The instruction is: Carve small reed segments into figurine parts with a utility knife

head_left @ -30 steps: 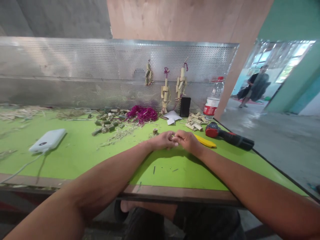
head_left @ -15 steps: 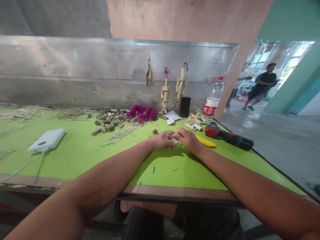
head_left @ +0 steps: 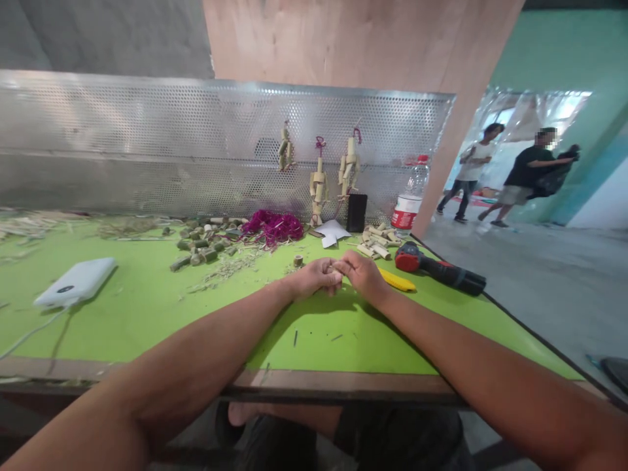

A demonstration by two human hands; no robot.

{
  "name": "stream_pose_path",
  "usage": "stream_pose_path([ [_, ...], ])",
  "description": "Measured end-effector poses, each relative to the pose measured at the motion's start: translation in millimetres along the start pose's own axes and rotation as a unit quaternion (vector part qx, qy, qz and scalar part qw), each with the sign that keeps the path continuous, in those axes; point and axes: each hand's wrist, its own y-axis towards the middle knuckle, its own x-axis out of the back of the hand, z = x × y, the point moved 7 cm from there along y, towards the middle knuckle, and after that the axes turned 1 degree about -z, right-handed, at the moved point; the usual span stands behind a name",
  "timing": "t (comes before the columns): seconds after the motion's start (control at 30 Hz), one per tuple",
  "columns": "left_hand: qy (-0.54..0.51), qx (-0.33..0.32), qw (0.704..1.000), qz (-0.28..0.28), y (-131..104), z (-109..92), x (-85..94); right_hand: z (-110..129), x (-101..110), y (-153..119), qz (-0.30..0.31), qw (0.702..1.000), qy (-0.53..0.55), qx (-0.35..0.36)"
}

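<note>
While both forearms cross the green table (head_left: 147, 327), the bottle (head_left: 406, 212) stands capped at back right; can't confirm contents. Drill (head_left: 439, 269) lies right, in front of it. Purple string (head_left: 272, 227) is heaped toward the rear. Left hand (head_left: 316, 276) and right hand (head_left: 362, 273) meet, fingers curled; can't tell what they pinch. Right hand partly blocks yellow tool (head_left: 397, 280). Short bamboo piece (head_left: 297, 260) sits just beyond left hand.

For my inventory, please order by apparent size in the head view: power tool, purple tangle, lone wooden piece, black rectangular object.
Largest: power tool
Purple tangle
Black rectangular object
Smallest: lone wooden piece
</note>
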Motion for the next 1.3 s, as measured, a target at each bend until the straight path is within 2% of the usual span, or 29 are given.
stream_pose_path([
  [0.07,-0.023,-0.001,1.000,0.000,0,-1,-0.9,-1,6,-1,-0.046,0.998,-0.018,-0.025],
  [0.17,-0.044,-0.017,0.999,0.021,-1,-6,-4.4,4,-1,-1,-0.009,0.999,0.040,-0.015],
  [0.23,-0.052,-0.016,0.998,0.023,-1,-7,-4.7,5,-3,0,0.013,0.999,0.035,-0.008],
  [0.3,-0.063,-0.006,0.998,0.022,-1,-5,-4.3,1,7,0,-0.050,0.998,-0.006,-0.030],
  [0.33,-0.066,-0.005,0.998,0.024,-1,-5,-4.4,0,8,0,-0.057,0.998,-0.005,-0.034],
  [0.43,-0.057,-0.007,0.998,0.027,-1,-5,-4.2,2,-3,0,0.017,0.998,0.055,-0.014],
  [0.47,-0.054,-0.004,0.998,0.023,-2,-4,-3.6,3,-3,0,0.018,0.999,0.045,-0.006],
  [0.57,-0.056,0.007,0.998,0.022,-2,-3,-3.3,-1,6,0,-0.055,0.998,0.004,-0.034],
  [0.67,-0.060,-0.010,0.998,0.028,-2,-4,-4.0,2,-4,0,0.004,0.998,0.063,-0.022],
  [0.7,-0.062,-0.014,0.998,0.024,-1,-4,-3.3,3,-5,0,0.012,0.998,0.053,-0.015],
  [0.8,-0.068,-0.008,0.998,0.015,0,-2,-2.1,1,5,0,-0.057,0.998,0.006,-0.033],
  [0.93,-0.058,-0.016,0.998,0.017,0,-4,-2.4,6,-7,0,0.025,0.997,0.074,-0.022],
  [1.03,-0.067,-0.004,0.998,0.016,-1,-4,-2.4,6,3,-1,-0.047,0.998,0.026,-0.031],
  [1.17,-0.064,-0.016,0.998,0.017,-1,-7,-3.9,7,-6,0,0.023,0.996,0.086,-0.026],
  [1.3,-0.093,-0.004,0.995,0.020,-1,-7,-6.2,2,7,1,-0.069,0.997,0.002,-0.036],
])
